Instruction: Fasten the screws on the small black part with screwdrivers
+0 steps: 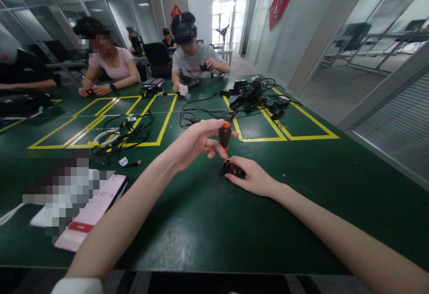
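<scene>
My left hand (208, 141) is closed on a screwdriver (224, 136) with a short black and orange handle, held upright with its lower end pointing down. Just beneath it, my right hand (248, 174) grips a small black part (227, 167) low over the green table, its fingers wrapped round the side. The screwdriver's tip is too small to make out, so I cannot tell whether it touches the black part. Much of the part is covered by my right fingers.
A phone (90, 213) lies at the left beside my forearm. Black cables (129, 133) are coiled on the yellow-taped table (187, 222). A tangled cable heap (251, 93) sits at the back right. Across the table, a person in a grey shirt (191, 59) handles small items.
</scene>
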Motion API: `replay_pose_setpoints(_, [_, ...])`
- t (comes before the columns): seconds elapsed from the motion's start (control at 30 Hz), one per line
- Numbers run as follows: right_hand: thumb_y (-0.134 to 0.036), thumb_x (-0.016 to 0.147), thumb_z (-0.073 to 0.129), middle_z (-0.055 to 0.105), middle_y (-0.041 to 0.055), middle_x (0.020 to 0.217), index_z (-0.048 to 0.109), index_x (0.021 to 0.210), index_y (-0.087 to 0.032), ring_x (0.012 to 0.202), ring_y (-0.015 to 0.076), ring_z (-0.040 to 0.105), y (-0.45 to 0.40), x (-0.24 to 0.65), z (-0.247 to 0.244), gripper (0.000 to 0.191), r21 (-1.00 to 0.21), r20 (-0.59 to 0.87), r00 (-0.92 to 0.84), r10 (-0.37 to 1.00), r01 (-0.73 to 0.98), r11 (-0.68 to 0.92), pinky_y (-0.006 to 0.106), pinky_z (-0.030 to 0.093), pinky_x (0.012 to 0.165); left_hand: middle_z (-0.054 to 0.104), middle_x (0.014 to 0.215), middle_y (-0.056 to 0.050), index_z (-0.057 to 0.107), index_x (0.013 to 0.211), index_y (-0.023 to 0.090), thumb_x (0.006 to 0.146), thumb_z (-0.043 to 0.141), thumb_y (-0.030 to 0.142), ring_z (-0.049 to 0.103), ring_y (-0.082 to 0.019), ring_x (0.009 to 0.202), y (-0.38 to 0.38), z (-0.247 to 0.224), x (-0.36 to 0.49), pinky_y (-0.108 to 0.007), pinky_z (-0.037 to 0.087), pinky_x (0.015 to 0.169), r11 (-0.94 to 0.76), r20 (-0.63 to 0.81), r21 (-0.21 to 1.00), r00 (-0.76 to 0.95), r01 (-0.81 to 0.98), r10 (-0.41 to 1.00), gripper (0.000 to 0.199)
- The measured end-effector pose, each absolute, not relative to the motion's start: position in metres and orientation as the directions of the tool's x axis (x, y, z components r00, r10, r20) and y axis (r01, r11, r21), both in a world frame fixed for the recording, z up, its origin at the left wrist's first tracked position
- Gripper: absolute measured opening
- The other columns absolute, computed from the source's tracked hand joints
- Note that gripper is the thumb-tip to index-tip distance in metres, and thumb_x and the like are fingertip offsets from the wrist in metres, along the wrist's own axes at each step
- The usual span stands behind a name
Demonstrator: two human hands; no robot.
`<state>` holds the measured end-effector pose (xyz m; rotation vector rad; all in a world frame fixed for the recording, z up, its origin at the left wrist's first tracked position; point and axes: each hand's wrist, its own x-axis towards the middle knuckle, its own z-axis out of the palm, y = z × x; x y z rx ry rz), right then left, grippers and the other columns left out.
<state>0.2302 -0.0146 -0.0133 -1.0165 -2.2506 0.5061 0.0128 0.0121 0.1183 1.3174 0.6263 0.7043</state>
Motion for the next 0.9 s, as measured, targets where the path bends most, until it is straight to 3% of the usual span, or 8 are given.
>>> replay_pose_setpoints(0.07, [-0.027, 0.096, 0.063, 0.067, 0.0036, 0.088, 0.060, 0.105, -0.020, 0.072, 0.0185, 0.063, -0.0147, 0.2301, -0.0136, 0.012, -0.560, 0.378, -0.520, 0.766, 0.530, 0.637, 0.031, 0.051, 0.067, 0.076, 0.105, -0.012, 0.065, 0.098, 0.014, 0.083, 0.072, 0.055, 0.068, -0.013, 0.061, 0.0131, 0.1177, 0.0131, -0.021, 0.041, 0.049, 0.127, -0.021, 0.985, 0.643, -0.120, 0.766, 0.045])
replay_pose_setpoints(0.13, [-0.027, 0.096, 0.063, 0.067, 0.0038, 0.088, 0.060, 0.106, -0.020, 0.072, 0.0185, 0.063, -0.0148, 0.2301, -0.0137, 0.012, -0.562, 0.381, -0.518, 0.765, 0.528, 0.637, 0.031, 0.051, 0.067, 0.077, 0.099, -0.010, 0.062, 0.097, 0.015, 0.082, 0.074, 0.053, 0.064, -0.011, 0.055, 0.0131, 0.1175, 0.0133, -0.020, 0.040, 0.048, 0.122, -0.015, 0.984, 0.630, -0.127, 0.776, 0.043])
replay_pose_setpoints(0.3, [-0.027, 0.096, 0.063, 0.067, 0.0036, 0.088, 0.061, 0.106, -0.020, 0.072, 0.0186, 0.063, -0.0151, 0.2304, -0.0122, 0.013, -0.565, 0.370, -0.515, 0.773, 0.536, 0.627, 0.031, 0.051, 0.067, 0.070, 0.089, -0.003, 0.068, 0.116, 0.017, 0.080, 0.080, 0.046, 0.054, -0.006, 0.054, 0.0098, 0.1184, 0.0133, -0.017, 0.033, 0.047, 0.106, -0.015, 0.987, 0.592, -0.119, 0.806, 0.048])
replay_pose_setpoints(0.43, [-0.027, 0.096, 0.063, 0.067, 0.0034, 0.087, 0.061, 0.106, -0.020, 0.073, 0.0184, 0.063, -0.0150, 0.2305, -0.0111, 0.012, -0.566, 0.365, -0.516, 0.775, 0.538, 0.625, 0.031, 0.051, 0.068, 0.063, 0.078, -0.001, 0.073, 0.101, 0.012, 0.079, 0.080, 0.053, 0.051, -0.005, 0.054, 0.0093, 0.1193, 0.0130, -0.016, 0.028, 0.045, 0.084, -0.004, 0.991, 0.626, -0.099, 0.780, 0.047])
replay_pose_setpoints(0.6, [-0.028, 0.096, 0.062, 0.068, 0.0045, 0.090, 0.061, 0.105, -0.020, 0.074, 0.0183, 0.063, -0.0153, 0.2305, -0.0104, 0.012, -0.569, 0.356, -0.522, 0.775, 0.536, 0.623, 0.031, 0.052, 0.068, 0.075, 0.105, -0.011, 0.067, 0.097, 0.013, 0.084, 0.070, 0.058, 0.065, -0.011, 0.058, 0.0118, 0.1194, 0.0127, -0.021, 0.040, 0.049, 0.137, -0.020, 0.982, 0.655, -0.127, 0.756, 0.048])
replay_pose_setpoints(0.67, [-0.028, 0.096, 0.062, 0.069, 0.0047, 0.091, 0.061, 0.105, -0.020, 0.073, 0.0184, 0.063, -0.0156, 0.2304, -0.0101, 0.012, -0.572, 0.356, -0.522, 0.775, 0.534, 0.623, 0.031, 0.052, 0.068, 0.076, 0.102, -0.011, 0.063, 0.097, 0.014, 0.085, 0.069, 0.056, 0.064, -0.011, 0.055, 0.0123, 0.1191, 0.0128, -0.021, 0.039, 0.048, 0.159, -0.035, 0.978, 0.652, -0.133, 0.757, 0.043])
replay_pose_setpoints(0.83, [-0.027, 0.096, 0.064, 0.068, 0.0037, 0.087, 0.061, 0.106, -0.020, 0.072, 0.0187, 0.063, -0.0159, 0.2304, -0.0101, 0.012, -0.569, 0.354, -0.511, 0.783, 0.547, 0.614, 0.032, 0.052, 0.067, 0.071, 0.092, -0.004, 0.063, 0.121, 0.019, 0.084, 0.076, 0.046, 0.053, -0.006, 0.053, 0.0099, 0.1195, 0.0129, -0.019, 0.029, 0.047, 0.132, -0.020, 0.982, 0.614, -0.138, 0.789, 0.047])
replay_pose_setpoints(0.9, [-0.027, 0.096, 0.064, 0.068, 0.0038, 0.087, 0.061, 0.106, -0.020, 0.072, 0.0189, 0.064, -0.0157, 0.2304, -0.0103, 0.013, -0.566, 0.359, -0.512, 0.780, 0.545, 0.618, 0.031, 0.052, 0.067, 0.066, 0.087, -0.002, 0.068, 0.122, 0.018, 0.083, 0.077, 0.046, 0.050, -0.005, 0.054, 0.0085, 0.1201, 0.0130, -0.019, 0.026, 0.047, 0.112, -0.013, 0.986, 0.620, -0.120, 0.785, 0.049])
